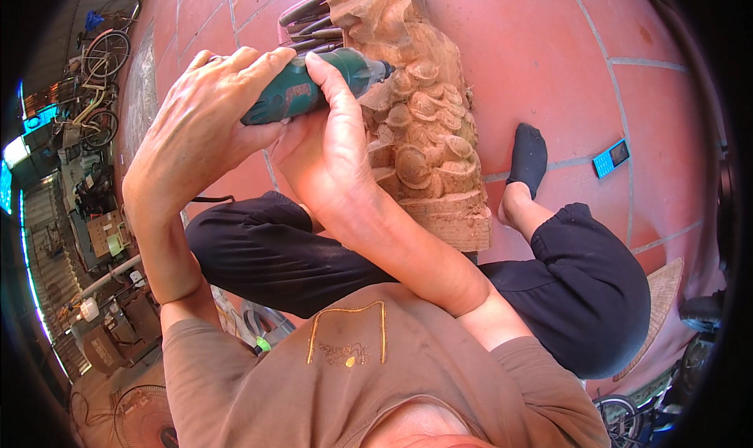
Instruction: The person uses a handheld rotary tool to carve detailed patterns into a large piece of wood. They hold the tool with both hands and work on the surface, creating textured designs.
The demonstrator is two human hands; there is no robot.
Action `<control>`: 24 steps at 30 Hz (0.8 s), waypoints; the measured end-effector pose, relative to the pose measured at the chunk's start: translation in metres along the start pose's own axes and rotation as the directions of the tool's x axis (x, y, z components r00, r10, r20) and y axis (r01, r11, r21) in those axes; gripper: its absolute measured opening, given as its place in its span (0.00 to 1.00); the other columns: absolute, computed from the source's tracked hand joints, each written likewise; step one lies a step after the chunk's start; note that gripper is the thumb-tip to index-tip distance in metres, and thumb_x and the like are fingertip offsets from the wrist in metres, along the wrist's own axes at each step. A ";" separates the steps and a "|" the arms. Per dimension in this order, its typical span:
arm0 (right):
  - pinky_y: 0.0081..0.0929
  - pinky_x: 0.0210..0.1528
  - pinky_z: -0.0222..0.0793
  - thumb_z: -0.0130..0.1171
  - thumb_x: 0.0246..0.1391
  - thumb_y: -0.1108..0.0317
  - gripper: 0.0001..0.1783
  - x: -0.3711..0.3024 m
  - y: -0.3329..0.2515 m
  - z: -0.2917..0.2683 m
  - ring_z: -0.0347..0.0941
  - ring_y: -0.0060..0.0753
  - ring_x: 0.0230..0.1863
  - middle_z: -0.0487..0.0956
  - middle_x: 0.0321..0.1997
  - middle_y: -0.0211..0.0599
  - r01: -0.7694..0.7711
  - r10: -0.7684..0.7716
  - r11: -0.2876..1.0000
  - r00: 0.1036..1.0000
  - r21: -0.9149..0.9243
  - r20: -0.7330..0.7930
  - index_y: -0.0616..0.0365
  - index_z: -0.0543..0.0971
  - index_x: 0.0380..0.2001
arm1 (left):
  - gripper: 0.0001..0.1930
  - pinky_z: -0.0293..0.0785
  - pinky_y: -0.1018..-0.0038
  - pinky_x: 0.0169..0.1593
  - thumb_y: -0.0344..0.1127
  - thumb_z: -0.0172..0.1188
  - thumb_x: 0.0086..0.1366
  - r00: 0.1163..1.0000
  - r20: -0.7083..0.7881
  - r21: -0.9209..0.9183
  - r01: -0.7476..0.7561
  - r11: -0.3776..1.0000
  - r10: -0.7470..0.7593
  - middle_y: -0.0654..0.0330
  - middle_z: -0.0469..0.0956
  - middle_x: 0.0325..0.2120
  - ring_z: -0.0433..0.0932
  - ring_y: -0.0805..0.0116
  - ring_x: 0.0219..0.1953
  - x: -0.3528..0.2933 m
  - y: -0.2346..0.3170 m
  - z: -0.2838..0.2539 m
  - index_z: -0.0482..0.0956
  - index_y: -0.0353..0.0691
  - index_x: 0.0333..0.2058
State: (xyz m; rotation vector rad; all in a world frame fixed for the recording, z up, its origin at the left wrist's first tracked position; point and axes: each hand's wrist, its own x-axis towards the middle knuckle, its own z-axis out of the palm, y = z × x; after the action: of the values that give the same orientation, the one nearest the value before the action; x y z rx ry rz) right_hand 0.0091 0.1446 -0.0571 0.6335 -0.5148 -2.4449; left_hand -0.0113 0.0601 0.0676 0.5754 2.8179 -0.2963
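Both my hands are wrapped round a rotary tool (292, 90) with a green body, a grey front and a dark nose. My left hand (216, 99) closes over its rear end from above. My right hand (333, 138) supports it from below, thumb laid along the top. The dark nose points right, over a partly carved wood block (427, 134) standing between my legs. Rounded, scale-like lumps cover the block's middle, and flowing folds run along its far end. Whether the tool's bit touches the wood cannot be made out.
Several dark-handled tools (307, 25) lie in a pinkish tray beside the carving's far end. A blue keypad phone (611, 159) rests on the red tiled floor to the right of my foot. Bicycles (106, 56) stand far left; a fan (145, 418) is at lower left.
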 end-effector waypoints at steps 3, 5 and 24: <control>0.29 0.61 0.70 0.60 0.66 0.61 0.14 -0.001 -0.001 -0.001 0.78 0.25 0.53 0.82 0.50 0.26 -0.005 0.005 1.000 1.000 -0.002 0.026 0.51 0.76 0.51 | 0.31 0.70 0.53 0.61 0.36 0.69 0.54 1.000 0.005 0.003 -0.003 1.000 0.003 0.52 0.81 0.45 0.79 0.48 0.49 0.000 0.000 -0.001 0.75 0.42 0.59; 0.29 0.61 0.70 0.60 0.66 0.61 0.14 -0.002 0.000 -0.001 0.78 0.25 0.53 0.83 0.50 0.26 -0.014 0.013 1.000 0.999 0.006 0.040 0.51 0.77 0.51 | 0.31 0.70 0.54 0.60 0.36 0.69 0.54 1.000 0.004 0.013 -0.010 1.000 0.010 0.52 0.81 0.44 0.79 0.48 0.49 -0.001 0.001 -0.001 0.75 0.41 0.59; 0.26 0.59 0.71 0.58 0.67 0.60 0.11 -0.011 0.006 0.001 0.78 0.22 0.51 0.83 0.48 0.25 0.026 -0.026 0.999 1.000 -0.018 -0.005 0.51 0.78 0.48 | 0.31 0.70 0.60 0.54 0.34 0.69 0.51 0.995 -0.064 0.029 -0.076 0.997 0.078 0.52 0.80 0.41 0.79 0.51 0.45 -0.008 0.002 0.000 0.76 0.38 0.56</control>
State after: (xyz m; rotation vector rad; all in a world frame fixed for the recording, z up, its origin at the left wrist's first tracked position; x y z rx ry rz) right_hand 0.0193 0.1471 -0.0502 0.6431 -0.4848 -2.4689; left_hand -0.0029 0.0587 0.0693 0.7103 2.8492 -0.3058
